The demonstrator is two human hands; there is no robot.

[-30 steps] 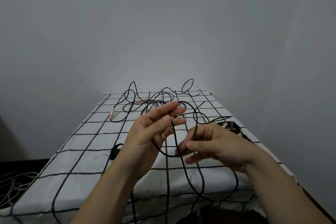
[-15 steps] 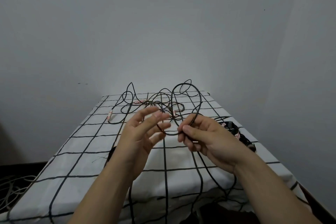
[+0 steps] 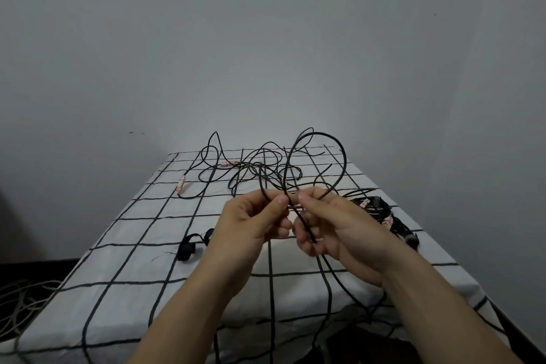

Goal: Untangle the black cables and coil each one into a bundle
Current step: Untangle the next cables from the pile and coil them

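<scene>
Both bare forearms come up from below and angle inward. The left hand pinches the thin black cable between thumb and curled fingers. The right hand sits just beside it on that cable, thumb on top, its other digits wrapped round the strand, knuckles almost touching.

pale cables: cut by left edge | coiled bundle: partly behind right hand
</scene>
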